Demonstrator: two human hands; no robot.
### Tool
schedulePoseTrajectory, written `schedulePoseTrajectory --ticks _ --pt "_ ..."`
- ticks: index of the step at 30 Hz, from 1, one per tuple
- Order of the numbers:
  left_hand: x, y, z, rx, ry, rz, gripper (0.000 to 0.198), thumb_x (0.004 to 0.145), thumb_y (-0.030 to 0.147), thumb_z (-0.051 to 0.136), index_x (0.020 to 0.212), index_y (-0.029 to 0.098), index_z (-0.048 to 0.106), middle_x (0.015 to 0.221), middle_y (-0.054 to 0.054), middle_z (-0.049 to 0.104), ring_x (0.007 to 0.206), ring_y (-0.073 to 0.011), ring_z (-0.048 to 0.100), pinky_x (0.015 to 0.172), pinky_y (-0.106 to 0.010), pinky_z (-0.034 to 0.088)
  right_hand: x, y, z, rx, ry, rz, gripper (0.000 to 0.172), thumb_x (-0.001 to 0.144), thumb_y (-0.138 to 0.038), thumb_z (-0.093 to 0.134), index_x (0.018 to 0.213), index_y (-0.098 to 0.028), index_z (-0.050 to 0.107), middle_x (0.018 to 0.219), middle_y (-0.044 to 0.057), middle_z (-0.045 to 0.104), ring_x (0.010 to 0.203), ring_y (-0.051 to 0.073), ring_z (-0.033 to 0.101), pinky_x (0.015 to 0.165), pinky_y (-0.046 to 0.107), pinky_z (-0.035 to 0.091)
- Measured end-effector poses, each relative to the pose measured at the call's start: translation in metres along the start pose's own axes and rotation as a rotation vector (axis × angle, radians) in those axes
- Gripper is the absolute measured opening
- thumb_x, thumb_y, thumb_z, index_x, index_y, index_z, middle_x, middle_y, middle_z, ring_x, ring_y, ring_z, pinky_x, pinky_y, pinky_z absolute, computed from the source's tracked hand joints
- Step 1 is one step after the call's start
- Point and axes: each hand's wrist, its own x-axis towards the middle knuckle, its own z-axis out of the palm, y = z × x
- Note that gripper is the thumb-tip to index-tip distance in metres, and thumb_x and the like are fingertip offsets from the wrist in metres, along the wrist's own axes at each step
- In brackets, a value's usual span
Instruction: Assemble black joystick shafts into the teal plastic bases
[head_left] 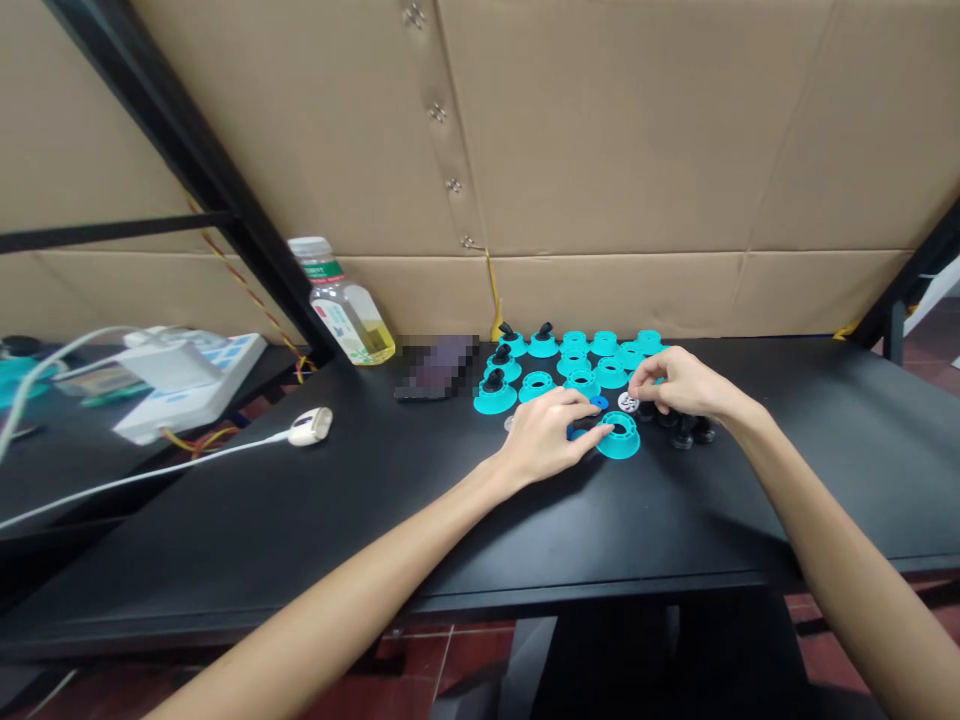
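Note:
My left hand (pixel 546 436) rests on the black table (pixel 375 500), fingers curled, its fingertips touching a turquoise plastic ring base (pixel 619 437) and some small blue pieces (pixel 598 403). Just right of it, my right hand (pixel 675 384) pinches a small white disc (pixel 628 401) between thumb and fingers. Behind both hands stands a cluster of several turquoise bases (pixel 592 358); three at the left (pixel 495 392) carry black inserts. Small black parts (pixel 686 430) lie under my right wrist.
A clear bottle of yellow liquid (pixel 343 305) stands at the back left beside a blurred dark object (pixel 436 368). A white corded device (pixel 310 426) lies left. White boxes (pixel 187 375) sit on a neighbouring surface. Cardboard (pixel 600 150) lines the back; a black frame bar (pixel 187 160) slants left.

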Motion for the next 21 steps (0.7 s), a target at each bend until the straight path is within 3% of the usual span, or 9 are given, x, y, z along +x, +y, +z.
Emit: schedulePoseTrajectory --ticks 5,8,13,21 --pt "0.002 0.003 0.001 -0.061 0.047 0.010 0.029 0.082 0.043 0.066 0.095 0.019 0.074 0.094 -0.005 0.073 0.085 -0.0199 0.066 0.069 -0.030 0.050 -0.003 0.000 0.005 0.064 -0.034 -0.011 0.012 0.074 -0.024 0.058 0.069 -0.016 0.064 0.065 0.002 0.064 0.044 0.009 0.050 0.046 0.024 0.038" --pt "0.004 0.003 0.000 -0.153 0.094 -0.039 0.023 0.084 0.037 0.066 0.095 0.019 0.074 0.088 -0.004 0.072 0.072 -0.0153 0.063 0.062 -0.027 0.048 -0.007 -0.010 0.008 0.154 -0.040 -0.088 0.013 0.075 -0.027 0.058 0.069 -0.016 0.063 0.068 0.002 0.064 0.046 0.009 0.050 0.047 0.024 0.039" --pt "0.009 0.003 -0.006 -0.276 0.166 -0.048 0.019 0.087 0.029 0.062 0.080 0.017 0.075 0.068 -0.001 0.067 0.054 -0.0098 0.052 0.052 -0.023 0.040 -0.012 -0.024 0.010 0.231 -0.024 -0.176 0.017 0.078 -0.032 0.060 0.076 -0.015 0.065 0.070 0.001 0.063 0.049 0.007 0.049 0.050 0.024 0.040" --pt "0.002 0.004 0.000 -0.142 0.241 0.106 0.022 0.091 0.028 0.056 0.086 0.019 0.075 0.073 -0.001 0.072 0.062 -0.0107 0.063 0.056 -0.023 0.047 -0.012 -0.018 0.002 0.174 -0.145 -0.175 0.040 0.076 -0.053 0.064 0.082 -0.015 0.072 0.066 0.003 0.064 0.051 0.009 0.051 0.050 0.024 0.039"
